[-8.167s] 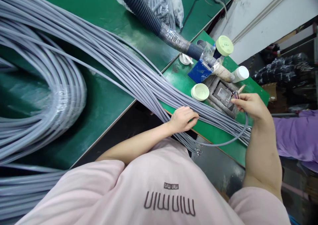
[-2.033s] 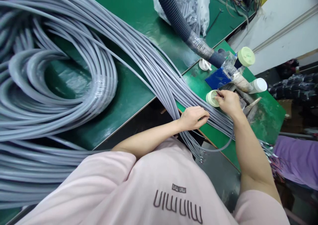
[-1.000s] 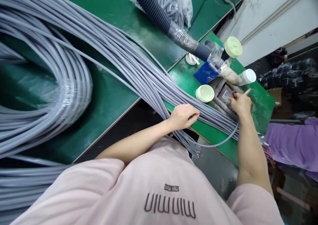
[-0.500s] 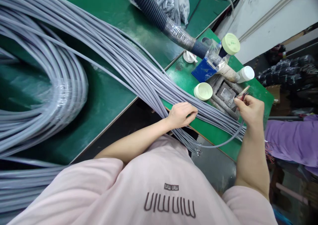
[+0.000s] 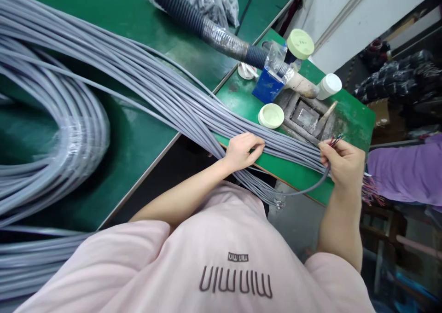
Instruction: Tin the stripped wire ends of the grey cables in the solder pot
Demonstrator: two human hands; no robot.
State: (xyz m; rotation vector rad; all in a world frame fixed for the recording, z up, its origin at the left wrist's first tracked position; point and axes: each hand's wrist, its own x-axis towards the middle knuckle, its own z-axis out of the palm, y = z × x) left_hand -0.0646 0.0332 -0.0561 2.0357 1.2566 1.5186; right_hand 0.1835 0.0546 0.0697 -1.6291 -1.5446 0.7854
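My right hand [image 5: 341, 160] pinches the end of one grey cable [image 5: 312, 187], whose thin coloured wires [image 5: 334, 141] stick up past the fingertips. That cable curves down and back towards the left. My left hand [image 5: 244, 151] rests on the near side of the long grey cable bundle [image 5: 193, 96], its fingers curled and thumb near the fingertips; what they hold, if anything, is hidden. Beyond my right hand is a grimy square metal pot [image 5: 305, 116] with a pale stick [image 5: 326, 116] leaning in it. Cable ends [image 5: 278, 200] hang below my left hand.
A ribbed hose [image 5: 228, 41] reaches over the pot beside a blue block [image 5: 268, 85]. An open pale tub [image 5: 271, 116], a white jar [image 5: 329, 85] and a green-lidded jar [image 5: 300, 44] surround it. Coiled cables [image 5: 79, 138] lie left. A person's purple sleeve [image 5: 404, 172] is at right.
The view has shifted, moving the table items left and up. My right hand has drawn back from the pot with the cable end. My left hand keeps its place at the bundle.
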